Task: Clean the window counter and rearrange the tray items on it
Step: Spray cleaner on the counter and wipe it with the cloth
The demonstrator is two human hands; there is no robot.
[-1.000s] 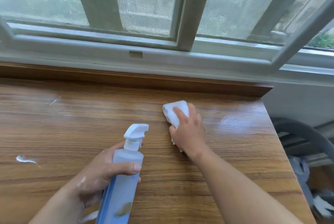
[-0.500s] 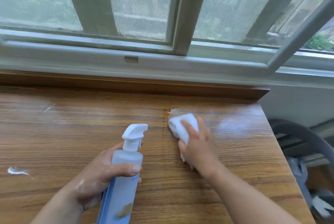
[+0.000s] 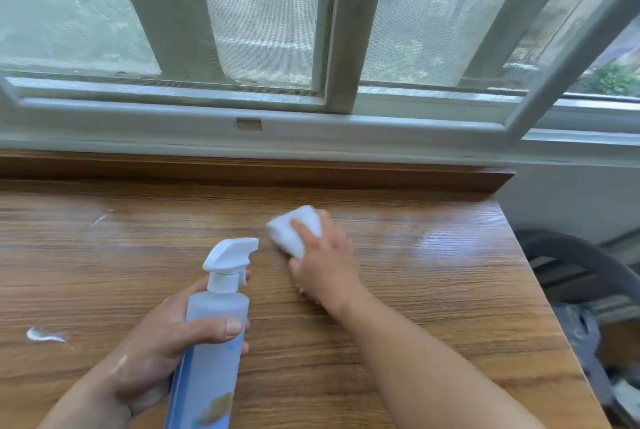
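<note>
Right hand (image 3: 323,266) presses sponge (image 3: 294,229) flat on counter (image 3: 433,290) — fingers clamped over it; left hand (image 3: 166,345) grips spray bottle (image 3: 214,331), nozzle up.

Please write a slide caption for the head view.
Right hand wipes wooden counter with white sponge; left hand holds spray bottle.

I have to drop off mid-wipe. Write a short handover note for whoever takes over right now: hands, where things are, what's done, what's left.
Left hand: gripping the spray bottle, nozzle toward the window.
Right hand: pressing the white sponge onto the wooden counter, mid-counter.
Done: the counter right of the sponge looks wet and glossy.
Left: white smears at the left side; a thin streak further back. No tray in view, so rearranging is not started.
</note>
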